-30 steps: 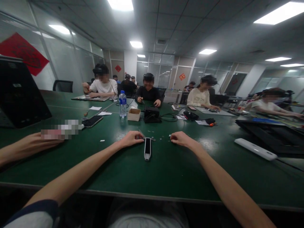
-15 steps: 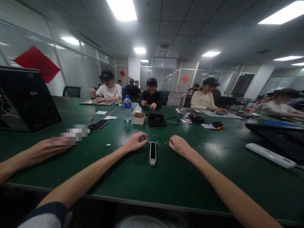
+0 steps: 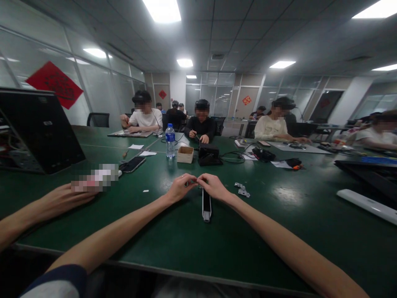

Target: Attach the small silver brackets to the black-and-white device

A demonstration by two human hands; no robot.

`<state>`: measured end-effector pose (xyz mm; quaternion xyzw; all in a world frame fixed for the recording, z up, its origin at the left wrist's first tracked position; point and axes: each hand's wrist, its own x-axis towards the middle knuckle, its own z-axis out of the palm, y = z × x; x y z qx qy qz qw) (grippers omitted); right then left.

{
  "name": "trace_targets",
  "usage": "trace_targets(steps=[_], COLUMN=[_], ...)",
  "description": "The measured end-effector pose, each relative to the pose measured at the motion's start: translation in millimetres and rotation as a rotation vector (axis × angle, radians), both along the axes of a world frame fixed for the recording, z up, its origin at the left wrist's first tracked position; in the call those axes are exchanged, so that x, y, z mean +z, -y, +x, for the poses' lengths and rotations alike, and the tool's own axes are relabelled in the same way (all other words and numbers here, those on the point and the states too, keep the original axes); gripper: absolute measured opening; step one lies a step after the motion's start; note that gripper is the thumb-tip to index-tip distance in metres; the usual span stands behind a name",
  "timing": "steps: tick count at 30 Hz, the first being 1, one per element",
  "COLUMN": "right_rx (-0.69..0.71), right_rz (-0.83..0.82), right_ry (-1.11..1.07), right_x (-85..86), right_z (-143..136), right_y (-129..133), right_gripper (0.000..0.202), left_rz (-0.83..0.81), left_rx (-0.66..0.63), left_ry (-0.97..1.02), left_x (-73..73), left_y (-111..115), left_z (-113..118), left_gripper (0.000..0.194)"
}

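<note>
On the green table (image 3: 149, 223) lies a narrow white-edged device (image 3: 206, 209) with a dark inner face, its far end hidden beneath my fingers. My left hand (image 3: 182, 186) is closed in a pinch just beyond it, and what it holds is too small to make out. Fingertips of my right hand (image 3: 212, 186) meet those of the left over the device's far end, also pinched. Several small grey metal parts (image 3: 242, 190) sit on the table to the right of my right hand.
Another person's hand (image 3: 74, 194) rests at the left, near a phone (image 3: 133, 164). Beyond my hands stand a water bottle (image 3: 170, 141), a small box (image 3: 185, 155) and a black case (image 3: 209, 155). A white bar (image 3: 366, 206) lies right. People sit across the table.
My right hand has moved left to meet my left hand over the device's far end. The grey parts to its right now show. The view has shifted slightly.
</note>
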<state>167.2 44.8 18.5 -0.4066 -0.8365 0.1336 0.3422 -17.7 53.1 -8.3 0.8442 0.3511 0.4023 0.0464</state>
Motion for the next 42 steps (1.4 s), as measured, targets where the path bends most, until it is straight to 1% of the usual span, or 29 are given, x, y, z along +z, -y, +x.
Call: trace_targets(steps=[3, 6, 8, 10, 13, 16, 19, 26, 33, 42], right_rx=[0.013, -0.015, -0.082, -0.138, -0.153, -0.170, -0.186, -0.177, -0.147, -0.144], right_rz=[0.009, 0.088, 0.156, 0.189, 0.165, 0.128, 0.117, 0.082, 0.073, 0.041], right_ry=[0.009, 0.029, 0.068, 0.136, 0.242, 0.284, 0.290, 0.283, 0.245, 0.197], right_x=[-0.8, -4.4, -9.6, -16.0, -23.6, -25.8, -25.3, -27.7, -29.0, -27.8], right_z=[8, 23, 37, 48, 57, 56, 55, 56, 56, 54], right_y=[2, 6, 10, 14, 20, 22, 22, 19, 17, 18], right_gripper=[0.018, 0.017, 0.017, 0.018, 0.019, 0.019, 0.019, 0.016, 0.014, 0.012], left_rz=[0.014, -0.004, -0.044, -0.100, -0.191, -0.270, -0.312, -0.333, -0.330, -0.410], left_rx=[-0.033, -0.055, -0.063, -0.075, -0.079, -0.079, -0.074, -0.054, -0.094, -0.117], left_ry=[-0.003, -0.020, -0.032, -0.059, -0.111, -0.160, -0.203, -0.203, -0.206, -0.180], left_x=[0.9, 0.8, 0.8, 1.7, 5.0, 9.0, 9.3, 1.7, 5.8, 9.9], left_y=[1, -1, -2, -3, -3, -2, -3, -11, -9, -8], left_z=[0, 0, 1, 1, 0, -1, -2, -2, 2, 4], left_gripper=[0.013, 0.015, 0.017, 0.017, 0.018, 0.020, 0.020, 0.021, 0.020, 0.020])
